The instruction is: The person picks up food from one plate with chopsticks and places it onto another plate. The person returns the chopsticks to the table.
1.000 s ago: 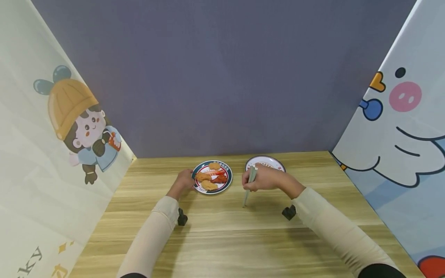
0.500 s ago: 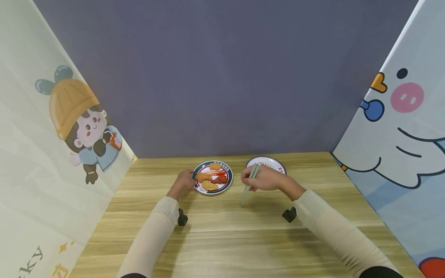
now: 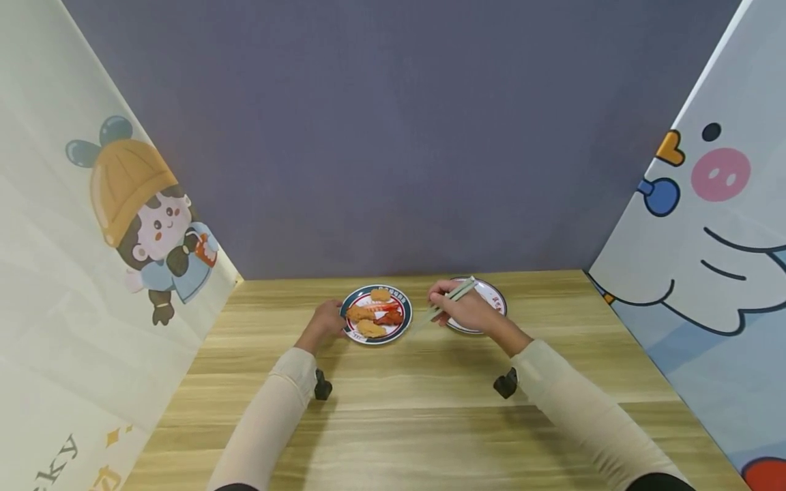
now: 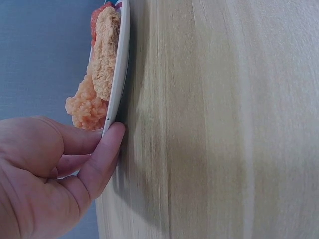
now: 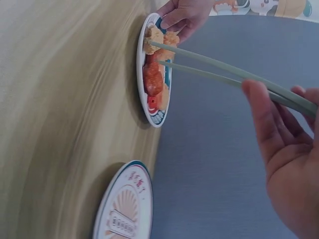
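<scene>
My left hand pinches the left rim of a round plate with a dark blue-green border. In the left wrist view its fingertips lie under the rim, close to the tabletop. Golden fried pieces and a red glazed piece lie on this plate. In my right hand I hold a pair of pale green chopsticks, tips slightly parted and pointing at the food. From the right wrist view I cannot tell whether the tips touch it. Nothing is gripped between them.
A second plate, white with a printed pattern, sits on the right, partly behind my right hand in the head view. Both plates rest on a wood-grain table. A grey-blue panel rises behind, with printed cartoon panels at both sides.
My right hand has tilted the chopsticks from nearly upright to slanting left, and their tips have moved from over the table towards the food plate. The left hand keeps its place.
</scene>
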A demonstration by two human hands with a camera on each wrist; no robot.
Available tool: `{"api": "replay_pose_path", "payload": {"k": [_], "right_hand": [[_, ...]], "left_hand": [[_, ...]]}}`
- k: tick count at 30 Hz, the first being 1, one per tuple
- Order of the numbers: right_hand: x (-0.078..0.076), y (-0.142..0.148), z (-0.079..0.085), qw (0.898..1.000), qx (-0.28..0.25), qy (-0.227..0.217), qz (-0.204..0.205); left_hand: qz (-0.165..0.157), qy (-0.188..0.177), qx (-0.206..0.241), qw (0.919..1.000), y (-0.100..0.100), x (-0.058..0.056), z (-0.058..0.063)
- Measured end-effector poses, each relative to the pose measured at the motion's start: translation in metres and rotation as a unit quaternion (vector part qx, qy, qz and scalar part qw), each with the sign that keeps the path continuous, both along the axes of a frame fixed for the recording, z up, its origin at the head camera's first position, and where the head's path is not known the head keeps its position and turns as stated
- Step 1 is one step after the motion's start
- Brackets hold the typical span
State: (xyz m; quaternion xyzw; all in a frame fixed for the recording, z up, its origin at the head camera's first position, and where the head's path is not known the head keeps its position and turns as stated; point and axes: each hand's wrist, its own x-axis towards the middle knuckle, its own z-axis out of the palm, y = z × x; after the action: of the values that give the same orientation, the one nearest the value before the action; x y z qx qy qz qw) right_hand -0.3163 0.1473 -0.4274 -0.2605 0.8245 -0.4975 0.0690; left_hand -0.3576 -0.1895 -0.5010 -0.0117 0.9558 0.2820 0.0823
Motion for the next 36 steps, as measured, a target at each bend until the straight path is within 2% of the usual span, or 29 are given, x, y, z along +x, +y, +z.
{"api": "replay_pose_path", "payload": {"k": [10,17,24,29,36], "right_hand": [[-0.011,-0.003,-0.022,0.996,-0.072,0.006,-0.054],[-0.018,-0.006,-0.04,0.992,-0.101,0.004,-0.074],[-0.022,-0.009,-0.048,0.987,-0.135,-0.011,-0.086],[-0.022,-0.01,-0.047,0.987,-0.136,-0.016,-0.089],[-0.028,-0.011,-0.048,0.99,-0.103,-0.017,-0.092]], "left_hand": [[0.0,0.009,-0.004,1.0,0.0,0.0,0.001],[0.0,0.008,-0.002,1.0,0.001,0.0,-0.001],[0.007,0.011,0.018,0.9998,0.003,0.003,0.0],[0.015,0.006,0.034,0.9993,0.004,0.004,0.001],[0.02,-0.002,0.037,0.9991,0.003,0.004,0.001]]}}
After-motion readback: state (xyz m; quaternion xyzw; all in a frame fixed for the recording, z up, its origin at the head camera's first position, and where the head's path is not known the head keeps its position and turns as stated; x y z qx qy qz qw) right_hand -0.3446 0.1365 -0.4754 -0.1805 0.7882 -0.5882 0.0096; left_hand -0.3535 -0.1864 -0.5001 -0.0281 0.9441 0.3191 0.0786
